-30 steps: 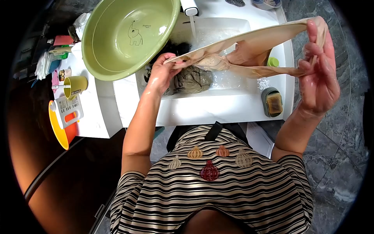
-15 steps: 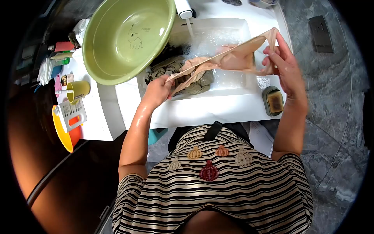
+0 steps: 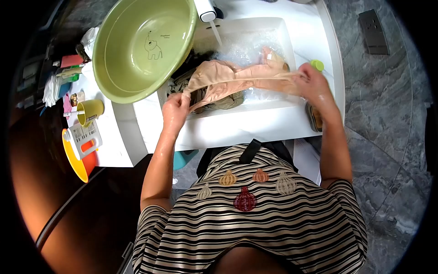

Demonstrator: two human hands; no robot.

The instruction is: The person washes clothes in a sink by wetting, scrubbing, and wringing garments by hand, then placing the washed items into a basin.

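A wet peach-coloured undergarment (image 3: 248,78) is stretched out above the sink (image 3: 288,34), a small white label showing on it. My left hand (image 3: 175,111) is closed on its left end. Its right end is gripped by my right hand (image 3: 312,84), which is closed and slightly smeared by motion. Beneath the garment, olive and dark clothes (image 3: 230,102) lie in the left part of the sink. Foamy water (image 3: 244,43) fills the back, with a stream (image 3: 216,34) running from the white faucet (image 3: 207,16).
A large green basin (image 3: 132,50) overhangs the sink's left side. A soap dish (image 3: 314,118) sits partly behind my right forearm, and a green cap (image 3: 317,65) lies farther back. On the left counter are a yellow cup (image 3: 92,111) and a white jug (image 3: 85,138).
My right hand has come down and towards me, closing round the garment's end. My left hand has shifted slightly left. The garment now hangs lower, and the green cap has come into sight.
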